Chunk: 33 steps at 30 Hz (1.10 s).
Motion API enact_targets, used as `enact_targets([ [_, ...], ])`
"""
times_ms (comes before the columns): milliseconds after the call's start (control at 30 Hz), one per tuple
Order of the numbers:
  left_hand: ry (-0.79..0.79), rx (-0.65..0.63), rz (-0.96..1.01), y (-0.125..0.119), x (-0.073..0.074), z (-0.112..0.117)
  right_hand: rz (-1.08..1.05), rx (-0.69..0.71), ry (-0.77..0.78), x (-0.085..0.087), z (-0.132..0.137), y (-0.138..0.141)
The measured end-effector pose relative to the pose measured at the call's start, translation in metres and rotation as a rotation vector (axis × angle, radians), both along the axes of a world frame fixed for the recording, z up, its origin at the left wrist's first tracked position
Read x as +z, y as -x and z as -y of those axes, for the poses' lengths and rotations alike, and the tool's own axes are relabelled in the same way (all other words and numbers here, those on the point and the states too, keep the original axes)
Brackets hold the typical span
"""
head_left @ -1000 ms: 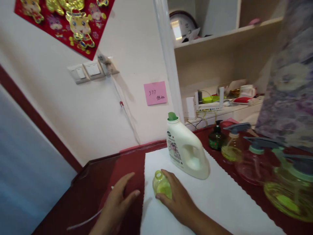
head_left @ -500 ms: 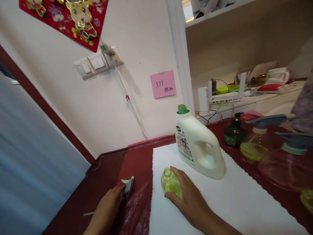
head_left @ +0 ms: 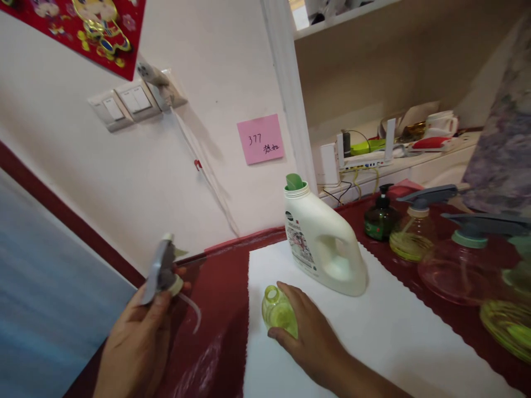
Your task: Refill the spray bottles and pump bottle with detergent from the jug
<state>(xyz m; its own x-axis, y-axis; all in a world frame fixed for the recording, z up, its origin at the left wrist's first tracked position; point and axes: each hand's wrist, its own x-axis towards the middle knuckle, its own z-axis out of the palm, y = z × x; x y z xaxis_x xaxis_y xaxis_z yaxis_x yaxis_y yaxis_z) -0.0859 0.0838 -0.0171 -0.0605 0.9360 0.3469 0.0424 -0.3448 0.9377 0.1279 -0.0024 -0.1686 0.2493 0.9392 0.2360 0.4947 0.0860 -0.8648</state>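
My left hand [head_left: 139,331] grips a grey trigger spray head [head_left: 161,266], raised over the red table covering. A thin, curved dip tube [head_left: 194,310] hangs from its pale collar, pointing right and down. On the white sheet, my right hand [head_left: 309,337] wraps around a small yellow-green clear bottle [head_left: 279,315] from its right side. That bottle's neck is uncovered and some liquid shows inside. Just behind it stands a large pale green detergent jug [head_left: 321,243] with a handle; a green spout sticks up in its uncapped mouth.
Along the right stand a dark pump bottle [head_left: 380,215], a spray bottle with yellow liquid [head_left: 412,235], a pink spray bottle [head_left: 454,271] and another yellowish bottle [head_left: 508,326]. A white router [head_left: 365,160] sits on the shelf behind. The wall with a plugged-in cable [head_left: 199,157] bounds the back.
My left hand has lifted the spray head off the table and turned it, with its tube now in sight. My right hand still holds the bottle. The view has shifted slightly right.
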Motion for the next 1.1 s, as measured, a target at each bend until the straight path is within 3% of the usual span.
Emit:
enact_targets([
  [67,-0.058,-0.071,0.162,-0.028,0.017,0.017,0.004,0.004,0.000,0.000,0.000,0.000],
  [167,-0.098,-0.227,0.434,-0.062,0.030,0.033,0.004,0.004,-0.001,0.001,0.001,0.000],
  [267,-0.133,-0.329,0.492,-0.086,0.031,0.039,-0.006,-0.002,-0.005,0.004,0.000,-0.002],
  [400,-0.146,-0.387,0.496,-0.104,0.021,0.034,-0.003,-0.005,-0.020,0.009,0.000,-0.003],
  [667,-0.048,-0.377,0.504,-0.114,-0.008,0.024,0.003,-0.015,-0.027,0.013,-0.001,-0.001],
  [1100,-0.105,-0.293,0.463,-0.101,-0.014,0.012,0.008,-0.003,-0.041,0.010,-0.001,-0.002],
])
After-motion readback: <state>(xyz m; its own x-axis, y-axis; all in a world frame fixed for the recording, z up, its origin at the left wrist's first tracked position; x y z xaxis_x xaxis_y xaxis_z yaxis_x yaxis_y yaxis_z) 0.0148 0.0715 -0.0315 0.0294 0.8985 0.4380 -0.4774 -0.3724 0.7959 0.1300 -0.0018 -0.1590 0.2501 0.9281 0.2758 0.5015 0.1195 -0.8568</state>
